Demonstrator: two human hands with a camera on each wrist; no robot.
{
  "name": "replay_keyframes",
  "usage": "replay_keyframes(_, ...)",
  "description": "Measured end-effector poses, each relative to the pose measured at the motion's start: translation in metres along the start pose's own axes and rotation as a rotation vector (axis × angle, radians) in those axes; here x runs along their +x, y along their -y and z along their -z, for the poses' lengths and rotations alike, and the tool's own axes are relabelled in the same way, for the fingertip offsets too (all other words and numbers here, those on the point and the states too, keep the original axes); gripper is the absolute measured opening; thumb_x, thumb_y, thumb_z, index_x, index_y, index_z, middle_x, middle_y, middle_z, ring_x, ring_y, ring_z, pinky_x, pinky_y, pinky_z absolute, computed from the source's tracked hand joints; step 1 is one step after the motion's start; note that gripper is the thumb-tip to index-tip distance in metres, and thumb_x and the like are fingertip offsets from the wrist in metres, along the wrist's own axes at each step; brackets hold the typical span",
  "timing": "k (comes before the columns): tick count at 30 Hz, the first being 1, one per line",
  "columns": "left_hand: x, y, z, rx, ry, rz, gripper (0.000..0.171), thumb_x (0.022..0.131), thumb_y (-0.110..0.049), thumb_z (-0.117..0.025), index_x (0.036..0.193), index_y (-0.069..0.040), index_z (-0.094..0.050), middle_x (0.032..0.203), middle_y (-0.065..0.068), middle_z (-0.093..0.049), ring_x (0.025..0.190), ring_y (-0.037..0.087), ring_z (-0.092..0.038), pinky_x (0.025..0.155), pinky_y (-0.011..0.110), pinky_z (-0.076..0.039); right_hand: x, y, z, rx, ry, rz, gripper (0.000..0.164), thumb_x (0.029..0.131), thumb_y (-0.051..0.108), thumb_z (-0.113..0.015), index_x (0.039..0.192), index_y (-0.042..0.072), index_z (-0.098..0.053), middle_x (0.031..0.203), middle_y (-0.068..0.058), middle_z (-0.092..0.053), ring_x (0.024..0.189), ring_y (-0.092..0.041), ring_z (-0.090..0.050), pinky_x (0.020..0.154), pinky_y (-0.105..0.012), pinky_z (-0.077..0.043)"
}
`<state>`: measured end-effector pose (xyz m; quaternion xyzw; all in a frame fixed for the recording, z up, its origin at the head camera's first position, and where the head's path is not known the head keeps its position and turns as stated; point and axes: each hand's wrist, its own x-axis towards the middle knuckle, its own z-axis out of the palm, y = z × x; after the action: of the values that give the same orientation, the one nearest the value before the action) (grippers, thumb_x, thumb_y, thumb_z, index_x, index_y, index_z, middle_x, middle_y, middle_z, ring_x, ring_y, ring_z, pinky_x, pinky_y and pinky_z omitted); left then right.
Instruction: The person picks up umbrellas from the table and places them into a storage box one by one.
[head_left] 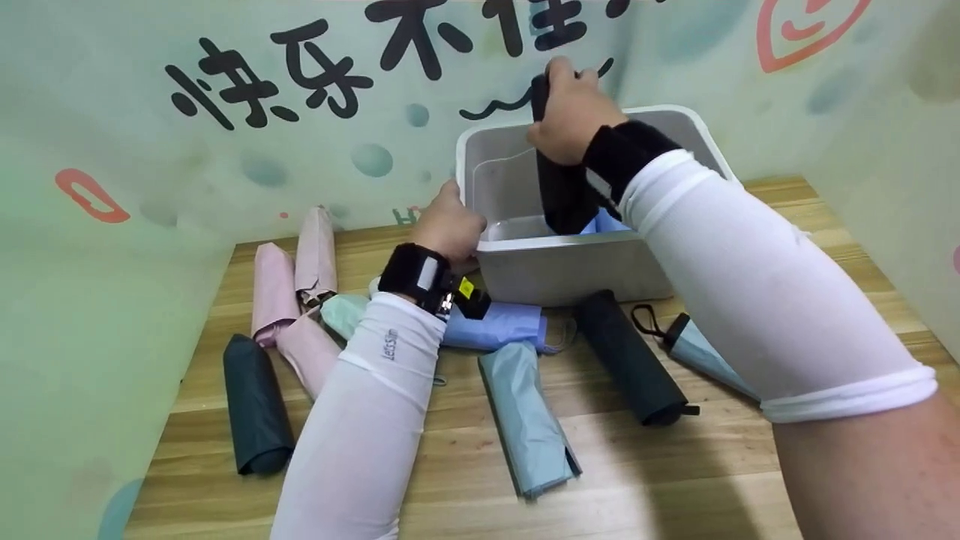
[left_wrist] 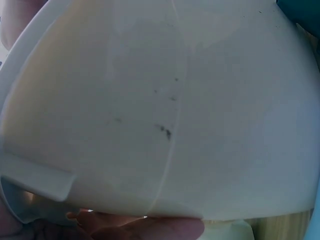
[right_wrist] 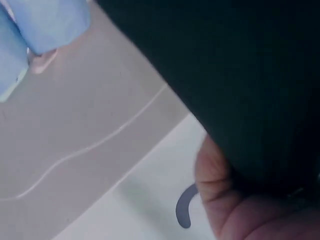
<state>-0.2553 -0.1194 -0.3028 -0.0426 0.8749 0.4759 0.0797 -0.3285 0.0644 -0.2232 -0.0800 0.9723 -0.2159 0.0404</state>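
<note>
My right hand (head_left: 576, 112) grips a dark folded umbrella (head_left: 562, 195) by its upper end. The umbrella hangs nearly upright, its lower end inside a light grey plastic bin (head_left: 570, 274). In the right wrist view the same umbrella fills the upper right, while two light blue folded umbrellas (right_wrist: 55, 25) lie in the bin. My left hand (head_left: 450, 225) holds the bin at its near left corner, by the rim. The bin's wall (left_wrist: 165, 100) takes up most of the left wrist view, with fingertips (left_wrist: 170, 229) along its edge.
Folded umbrellas lie on the wooden tabletop (head_left: 450, 487): pink ones (head_left: 274, 289) at left, a dark one (head_left: 257, 409), a blue one (head_left: 495, 326), a grey-blue one (head_left: 529, 420), a black one (head_left: 634, 360) and a light blue one (head_left: 709, 352). A printed backdrop (head_left: 375, 112) stands behind.
</note>
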Motion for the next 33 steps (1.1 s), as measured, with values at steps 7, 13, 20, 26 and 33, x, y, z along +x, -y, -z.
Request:
replay_keyframes(7, 0.0007, -0.0025, -0.0017, -0.005, 0.003, 0.001, 0.064, 0.098, -0.003, -0.049, 0.160, -0.008, -0.031, 0.149, 0.018, -0.054, 0.134, 0.033, -0.055, 0.113, 0.049, -0.049, -0.0010, 0.0023, -0.0030, -0.088, 0.128, -0.058, 0.083, 0.103, 0.029, -0.050, 0.167, 0.007, -0.003, 0.165, -0.031, -0.024, 0.139, -0.043, -0.049, 0.118, -0.052, -0.044)
replay_keyframes(13, 0.0019, -0.0010, -0.0015, 0.023, 0.004, -0.029, 0.062, 0.097, -0.003, -0.050, 0.157, -0.002, -0.032, 0.148, 0.020, -0.054, 0.134, 0.033, -0.055, 0.115, 0.047, -0.047, -0.0028, 0.0052, -0.0056, -0.197, 0.217, -0.052, 0.080, 0.104, 0.033, -0.048, 0.165, -0.001, -0.008, 0.163, -0.032, -0.029, 0.144, -0.043, -0.044, 0.122, -0.055, -0.038)
replay_keyframes(20, 0.0018, -0.0007, -0.0014, 0.059, -0.009, -0.040, 0.062, 0.096, -0.004, -0.051, 0.155, -0.001, -0.034, 0.147, 0.021, -0.056, 0.134, 0.034, -0.056, 0.116, 0.046, -0.046, -0.0033, 0.0037, -0.0097, -0.241, 0.234, 0.003, 0.064, 0.102, 0.024, -0.047, 0.156, -0.007, -0.031, 0.148, -0.031, -0.051, 0.125, -0.039, -0.059, 0.105, -0.047, -0.054)
replay_keyframes(26, 0.0023, 0.0003, -0.0007, 0.053, -0.010, -0.034, 0.064, 0.095, -0.002, -0.052, 0.156, -0.001, -0.033, 0.146, 0.021, -0.056, 0.133, 0.034, -0.056, 0.115, 0.046, -0.047, -0.0001, 0.0034, -0.0050, -0.242, 0.221, 0.061, 0.035, 0.093, 0.002, -0.053, 0.127, -0.006, -0.057, 0.116, -0.021, -0.066, 0.082, -0.026, -0.066, 0.060, -0.027, -0.055)
replay_keyframes(33, 0.0026, 0.0035, -0.0016, 0.020, -0.008, -0.043, 0.069, 0.092, 0.000, -0.052, 0.158, -0.003, -0.032, 0.150, 0.021, -0.054, 0.135, 0.035, -0.055, 0.116, 0.048, -0.046, 0.0057, 0.0018, -0.0062, -0.175, 0.263, 0.029, 0.030, 0.096, 0.002, -0.053, 0.125, -0.004, -0.061, 0.106, -0.017, -0.068, 0.059, -0.012, -0.065, 0.053, -0.022, -0.056)
